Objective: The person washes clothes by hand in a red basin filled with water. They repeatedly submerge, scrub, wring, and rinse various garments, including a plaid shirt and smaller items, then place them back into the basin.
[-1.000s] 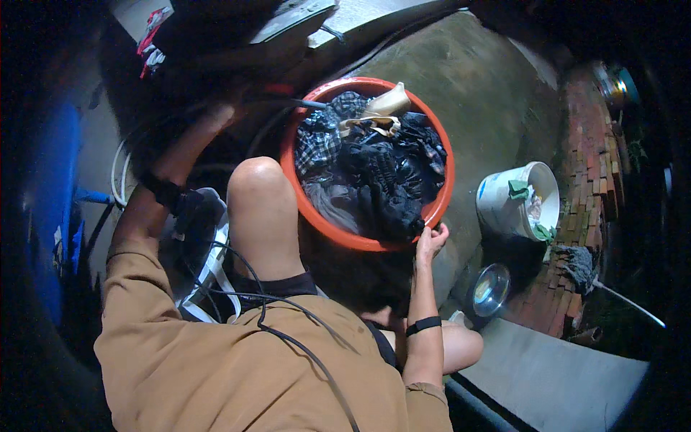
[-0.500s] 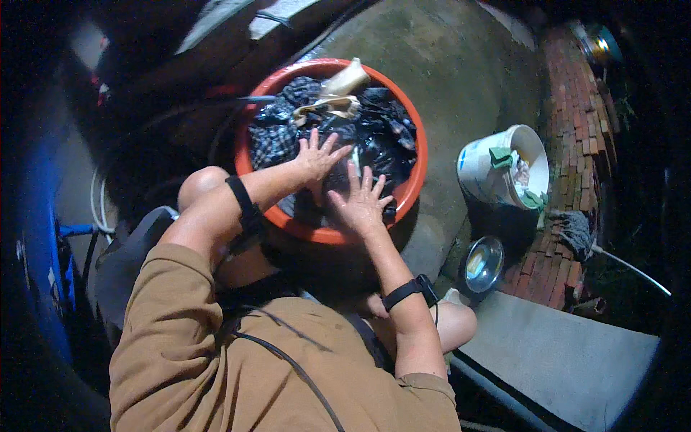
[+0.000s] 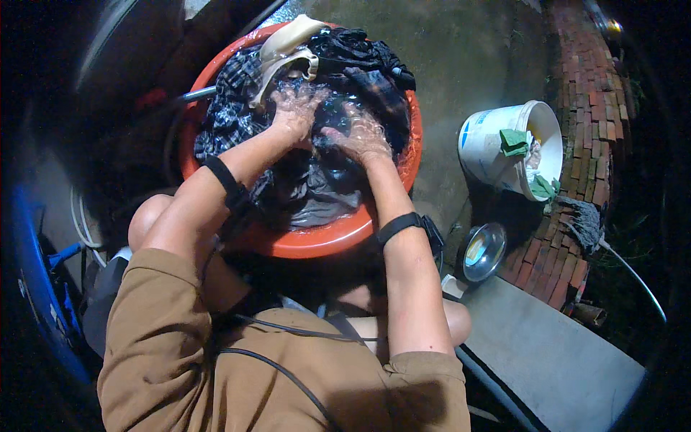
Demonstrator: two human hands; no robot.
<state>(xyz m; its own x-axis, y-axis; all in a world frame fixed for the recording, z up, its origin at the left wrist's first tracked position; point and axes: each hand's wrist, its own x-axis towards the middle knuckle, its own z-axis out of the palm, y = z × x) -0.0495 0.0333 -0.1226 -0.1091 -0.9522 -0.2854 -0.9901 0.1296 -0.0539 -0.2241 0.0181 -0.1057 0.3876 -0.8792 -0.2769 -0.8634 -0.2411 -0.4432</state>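
Observation:
An orange-red plastic tub (image 3: 327, 241) stands in front of me, holding water and soaking clothes. Both my hands press down into it. My left hand (image 3: 296, 109) lies with fingers spread on dark wet cloth, partly under the water. Beside it my right hand (image 3: 363, 137) is spread too, its fingertips blurred by water. Dark checked fabric (image 3: 234, 93) fills the tub's left side. A cream-coloured garment with a strap (image 3: 291, 43) hangs over the far rim, close to my left fingers. Grey cloth (image 3: 324, 209) shows below my hands.
To the right, a white bucket (image 3: 493, 147) leans with green and pale cloths in it. Nearer are a shiny metal basin (image 3: 484, 252) and a grey slab (image 3: 554, 353). A mop (image 3: 581, 227) rests on the brick edging (image 3: 586, 137). A hose end (image 3: 200, 93) reaches the tub's left rim.
My hands have pushed forward and sunk deeper into the water and clothes. Grey cloth now shows nearer me, and the tub sits larger and further left in view.

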